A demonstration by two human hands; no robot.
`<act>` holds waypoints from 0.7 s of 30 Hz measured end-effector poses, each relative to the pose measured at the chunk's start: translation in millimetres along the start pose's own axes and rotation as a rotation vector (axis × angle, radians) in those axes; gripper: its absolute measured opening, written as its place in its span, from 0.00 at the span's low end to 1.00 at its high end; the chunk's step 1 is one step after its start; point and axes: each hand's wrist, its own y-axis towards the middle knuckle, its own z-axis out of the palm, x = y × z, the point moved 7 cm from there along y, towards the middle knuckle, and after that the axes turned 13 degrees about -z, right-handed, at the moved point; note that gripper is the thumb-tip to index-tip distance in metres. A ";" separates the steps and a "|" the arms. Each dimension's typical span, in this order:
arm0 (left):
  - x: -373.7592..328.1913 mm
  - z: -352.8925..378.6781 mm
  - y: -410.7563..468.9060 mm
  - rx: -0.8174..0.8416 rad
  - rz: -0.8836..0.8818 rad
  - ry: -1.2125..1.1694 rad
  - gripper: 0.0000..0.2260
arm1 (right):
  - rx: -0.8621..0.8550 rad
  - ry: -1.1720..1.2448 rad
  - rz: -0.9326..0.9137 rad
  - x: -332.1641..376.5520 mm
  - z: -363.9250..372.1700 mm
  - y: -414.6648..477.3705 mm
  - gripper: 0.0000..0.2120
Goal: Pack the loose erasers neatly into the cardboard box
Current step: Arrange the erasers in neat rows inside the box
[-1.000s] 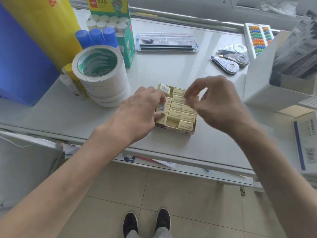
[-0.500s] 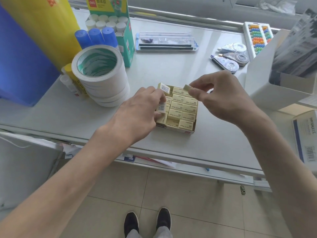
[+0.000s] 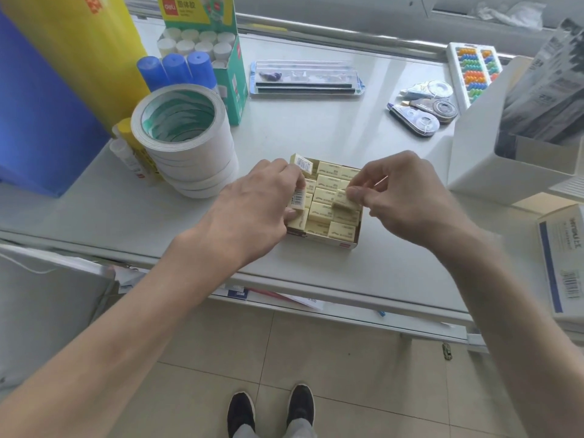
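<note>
My right hand (image 3: pixel 407 197) pinches an eraser (image 3: pixel 343 200) over the cardboard box (image 3: pixel 344 245) for insertion; my left hand (image 3: pixel 252 210) grips upright erasers (image 3: pixel 298 197), steadying the row.

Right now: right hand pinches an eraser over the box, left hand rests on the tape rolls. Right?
No. Head view: the left hand grips a barcoded eraser at the cardboard box's left edge, not the tape rolls. The right hand does pinch an eraser over the box.
</note>
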 end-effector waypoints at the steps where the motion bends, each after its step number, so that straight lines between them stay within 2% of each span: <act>1: -1.6 -0.6 -0.9 -0.008 0.008 0.016 0.18 | -0.005 -0.007 -0.003 -0.2 0.7 -1.7 0.05; 4: -9.6 -3.4 -3.3 -0.033 0.052 0.009 0.20 | 0.021 -0.048 -0.020 -1.2 2.0 -7.9 0.09; 7: -20.8 -5.9 -0.7 -0.084 0.108 -0.038 0.18 | 0.060 -0.083 -0.016 -5.0 5.5 -12.9 0.13; 10: -28.5 -0.4 10.3 -0.091 0.125 -0.040 0.16 | 0.026 -0.069 -0.004 -7.4 4.9 -15.7 0.14; 15: -38.9 11.2 26.5 -0.034 0.148 -0.008 0.14 | -0.021 -0.025 0.017 -11.0 3.4 -18.3 0.10; 21: -36.3 7.6 27.7 -0.107 0.112 -0.047 0.08 | -0.019 0.037 0.011 -8.9 2.9 -25.9 0.05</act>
